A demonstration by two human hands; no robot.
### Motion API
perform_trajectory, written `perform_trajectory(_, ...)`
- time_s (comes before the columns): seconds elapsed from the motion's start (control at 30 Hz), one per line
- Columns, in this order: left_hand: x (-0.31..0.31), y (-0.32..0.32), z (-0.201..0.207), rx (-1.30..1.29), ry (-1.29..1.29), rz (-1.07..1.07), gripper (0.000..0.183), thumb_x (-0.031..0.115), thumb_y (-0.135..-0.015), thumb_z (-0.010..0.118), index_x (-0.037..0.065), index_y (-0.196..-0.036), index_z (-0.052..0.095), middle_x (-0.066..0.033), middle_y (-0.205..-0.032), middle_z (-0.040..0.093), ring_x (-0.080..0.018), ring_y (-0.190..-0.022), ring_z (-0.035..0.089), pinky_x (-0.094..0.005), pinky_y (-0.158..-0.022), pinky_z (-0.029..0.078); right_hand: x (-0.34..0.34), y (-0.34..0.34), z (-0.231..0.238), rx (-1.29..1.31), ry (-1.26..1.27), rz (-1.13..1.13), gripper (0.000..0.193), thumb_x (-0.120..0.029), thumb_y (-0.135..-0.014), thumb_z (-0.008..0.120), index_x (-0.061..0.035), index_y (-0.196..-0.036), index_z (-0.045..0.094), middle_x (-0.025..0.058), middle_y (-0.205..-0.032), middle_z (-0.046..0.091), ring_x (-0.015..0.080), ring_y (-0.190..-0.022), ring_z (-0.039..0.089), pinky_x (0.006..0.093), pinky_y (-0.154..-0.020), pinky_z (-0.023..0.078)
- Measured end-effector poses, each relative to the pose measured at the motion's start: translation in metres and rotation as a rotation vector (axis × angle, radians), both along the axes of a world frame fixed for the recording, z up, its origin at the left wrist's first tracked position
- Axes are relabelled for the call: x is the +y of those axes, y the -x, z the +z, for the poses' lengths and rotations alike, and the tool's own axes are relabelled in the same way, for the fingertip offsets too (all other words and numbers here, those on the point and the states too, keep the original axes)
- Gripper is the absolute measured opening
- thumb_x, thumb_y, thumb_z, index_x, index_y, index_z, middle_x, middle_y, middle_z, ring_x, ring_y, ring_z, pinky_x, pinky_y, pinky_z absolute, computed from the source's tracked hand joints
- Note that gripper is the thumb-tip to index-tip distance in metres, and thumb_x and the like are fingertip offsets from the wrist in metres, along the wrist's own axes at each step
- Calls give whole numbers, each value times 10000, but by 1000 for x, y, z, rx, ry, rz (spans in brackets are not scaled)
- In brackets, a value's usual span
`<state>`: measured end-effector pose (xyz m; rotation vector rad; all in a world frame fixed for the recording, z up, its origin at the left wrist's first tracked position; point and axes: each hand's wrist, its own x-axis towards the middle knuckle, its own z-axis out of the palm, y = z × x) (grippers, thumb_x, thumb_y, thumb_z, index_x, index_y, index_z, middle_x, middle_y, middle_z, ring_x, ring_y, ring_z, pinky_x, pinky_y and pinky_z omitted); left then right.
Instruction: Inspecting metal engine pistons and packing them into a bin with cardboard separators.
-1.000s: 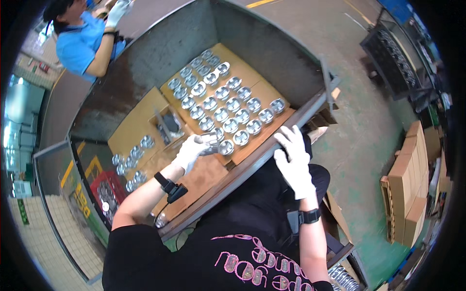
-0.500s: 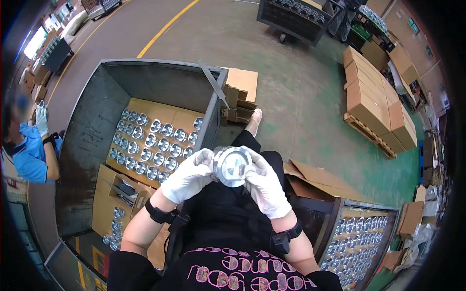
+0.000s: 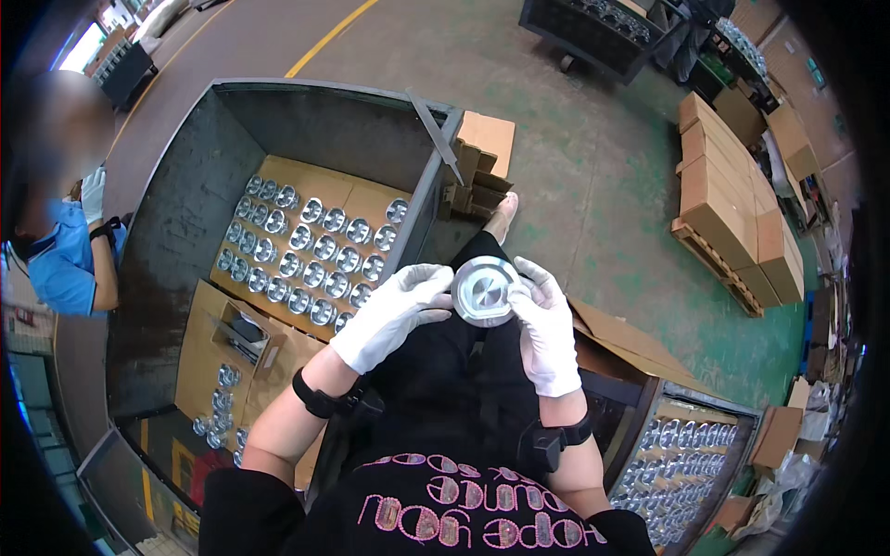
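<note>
Since a sec ago I've lifted one round silver metal piston [image 3: 484, 291] out of the grey steel bin [image 3: 176, 232]; now both white-gloved hands, left [image 3: 394, 315] & right [image 3: 545, 326], grip its rim above my lap.

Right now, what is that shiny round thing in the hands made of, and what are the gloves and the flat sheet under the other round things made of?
The round part looks like bare metal, perhaps aluminium: silvery, with bright glints. The gloves on the left hand and right hand look like white knitted cloth, soft and matte. The sheet under the rows of parts looks like brown cardboard, dull and flat.
</note>
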<state>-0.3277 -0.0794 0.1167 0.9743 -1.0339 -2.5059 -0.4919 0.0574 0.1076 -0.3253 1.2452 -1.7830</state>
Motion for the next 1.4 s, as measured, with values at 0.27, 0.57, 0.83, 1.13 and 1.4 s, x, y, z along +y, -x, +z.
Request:
perform_trajectory(0.27,0,4,7,-11,14,-315,549,177,-868,726,-45,-1311,491,-102,-1185,606,-178,-1080,613,-299,-881,540,-2,7,13,5,-76,305,477,-45,-866,664,36,-1306,501,55,-1013,651,97,-936,612,215,-844,476)
perform_trajectory(0.57,3,7,-4,15,-61,-231,440,144,-872,704,-77,-1215,541,-128,-1118,642,-203,-995,666,-341,-870,567,6,13,2,157,-76,348,688,-145,-816,738,-2,-1401,405,104,-1209,587,161,-1060,584,281,-934,466)
perform_trajectory(0.83,-4,0,-9,10,-30,-66,382,122,-886,677,-57,-1195,539,-129,-1135,629,-217,-981,672,-390,-860,588,22,3,-7,130,-90,395,863,-178,-775,785,-29,-1476,303,151,-1374,470,203,-1159,512,360,-978,453)
perform_trajectory(1.13,8,9,12,-94,235,6,426,138,-853,730,-70,-1184,561,-110,-1111,650,-140,-949,652,-272,-859,540,12,-21,-37,-421,-11,250,699,-583,-985,354,-29,-1408,390,133,-1336,525,268,-1213,528,439,-1002,430)
perform_trajectory(1.4,25,10,25,-175,1217,-50,443,89,-698,804,36,-1107,643,-110,-1044,681,-221,-979,658,-304,-869,505,-1,-34,-29,-915,425,367,546,-446,-1012,321,-43,-1361,445,134,-1331,526,281,-1192,523,420,-1021,418)
